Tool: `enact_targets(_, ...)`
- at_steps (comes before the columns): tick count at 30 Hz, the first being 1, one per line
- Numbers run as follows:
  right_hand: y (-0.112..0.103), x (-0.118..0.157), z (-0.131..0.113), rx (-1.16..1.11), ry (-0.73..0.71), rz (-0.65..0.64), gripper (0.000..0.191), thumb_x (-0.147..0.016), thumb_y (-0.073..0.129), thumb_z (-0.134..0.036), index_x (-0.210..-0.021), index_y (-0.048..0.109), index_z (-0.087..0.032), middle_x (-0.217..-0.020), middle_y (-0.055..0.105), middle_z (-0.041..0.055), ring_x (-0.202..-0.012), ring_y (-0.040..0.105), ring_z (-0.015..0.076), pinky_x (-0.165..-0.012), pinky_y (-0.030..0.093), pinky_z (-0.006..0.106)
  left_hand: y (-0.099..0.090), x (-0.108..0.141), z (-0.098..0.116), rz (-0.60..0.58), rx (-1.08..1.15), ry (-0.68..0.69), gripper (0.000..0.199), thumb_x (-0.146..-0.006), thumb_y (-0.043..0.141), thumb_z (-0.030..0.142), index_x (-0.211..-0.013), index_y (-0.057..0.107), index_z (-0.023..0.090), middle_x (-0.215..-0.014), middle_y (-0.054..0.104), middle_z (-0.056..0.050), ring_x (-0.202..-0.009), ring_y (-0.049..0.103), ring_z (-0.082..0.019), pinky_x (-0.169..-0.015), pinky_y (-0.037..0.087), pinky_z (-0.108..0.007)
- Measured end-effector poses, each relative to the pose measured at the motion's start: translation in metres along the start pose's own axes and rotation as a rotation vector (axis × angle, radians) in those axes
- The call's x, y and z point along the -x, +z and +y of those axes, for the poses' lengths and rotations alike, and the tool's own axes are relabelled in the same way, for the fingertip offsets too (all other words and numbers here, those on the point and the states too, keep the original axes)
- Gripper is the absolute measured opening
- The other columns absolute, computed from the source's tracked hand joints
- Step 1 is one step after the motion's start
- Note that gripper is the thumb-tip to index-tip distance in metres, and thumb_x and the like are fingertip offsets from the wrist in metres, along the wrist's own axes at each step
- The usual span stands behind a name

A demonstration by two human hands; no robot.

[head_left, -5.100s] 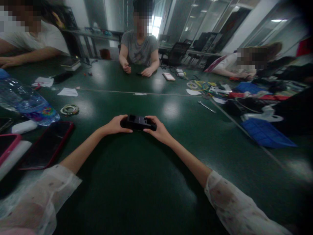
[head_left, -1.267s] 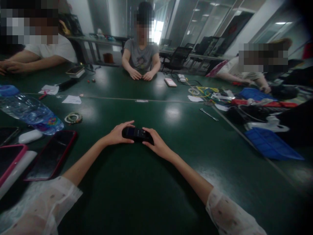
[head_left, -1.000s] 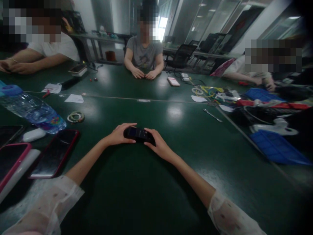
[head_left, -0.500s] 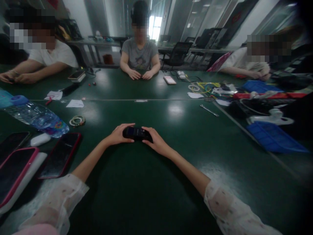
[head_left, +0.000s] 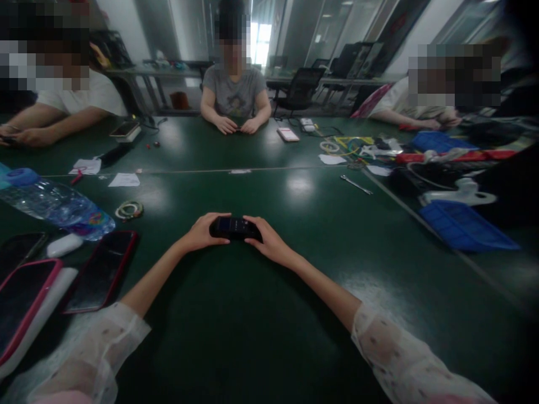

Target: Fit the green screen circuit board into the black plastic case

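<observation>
A small black device (head_left: 236,228) with a screen and little light marks lies between my hands on the dark green table (head_left: 236,336). Its left end is in the grip of my left hand (head_left: 202,232), thumb on the near side and fingers on the far side. My right hand (head_left: 269,240) holds the right end the same way. Both forearms reach in from the lower corners in sheer white sleeves.
At left are a water bottle (head_left: 59,203), a red-edged phone (head_left: 103,272), a pink-edged phone (head_left: 27,306) and bracelets (head_left: 129,210). A wrench (head_left: 356,184), blue tray (head_left: 465,225) and cables lie right. Three people sit across the table.
The view has shifted slightly, so the things around the table appear a little further left. Both hands keep the same hold on the black device.
</observation>
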State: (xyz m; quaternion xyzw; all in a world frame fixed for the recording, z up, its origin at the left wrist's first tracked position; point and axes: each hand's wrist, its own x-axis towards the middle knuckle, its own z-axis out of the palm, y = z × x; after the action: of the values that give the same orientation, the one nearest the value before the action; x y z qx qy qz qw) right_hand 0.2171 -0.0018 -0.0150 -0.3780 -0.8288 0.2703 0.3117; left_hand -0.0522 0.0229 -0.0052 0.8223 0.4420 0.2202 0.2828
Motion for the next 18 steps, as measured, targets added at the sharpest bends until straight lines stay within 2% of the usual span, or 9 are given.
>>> enact_targets(5,0.0020,0.0001,0.0049,-0.004,0.026,0.017,0.063,-0.087,0.065,-0.019,-0.141,0.037,-0.031,-0.129,0.055,0.0079,-0.119,0.054,0.0251,-0.103,0.047,0.053,0.0001,-0.0004,-0.0012,-0.012,-0.015,-0.012,0.077,-0.073,0.076,0.053,-0.140,0.045,0.031,-0.140,0.051,-0.009,-0.128,0.046,-0.033,-0.106,0.036,-0.056)
enact_targets(11,0.0002,0.0010,0.0000,0.011,0.003,0.026,0.062,-0.086,0.065,-0.018,-0.141,0.038,-0.027,-0.128,0.056,0.0095,-0.118,0.055,0.0247,-0.103,0.047,0.051,0.0014,-0.0008,-0.0023,-0.014,-0.043,-0.008,0.077,-0.074,0.076,0.054,-0.141,0.044,0.032,-0.140,0.050,-0.007,-0.129,0.045,-0.033,-0.107,0.034,-0.056)
enact_targets(18,-0.0009,0.0030,-0.0023,0.023,0.027,0.031,0.061,-0.087,0.065,-0.020,-0.141,0.037,-0.028,-0.130,0.055,0.0090,-0.120,0.055,0.0250,-0.102,0.049,0.051,0.0003,0.0005,0.0001,-0.014,-0.020,-0.013,0.078,-0.073,0.075,0.057,-0.141,0.045,0.032,-0.139,0.051,-0.008,-0.128,0.046,-0.034,-0.107,0.034,-0.056)
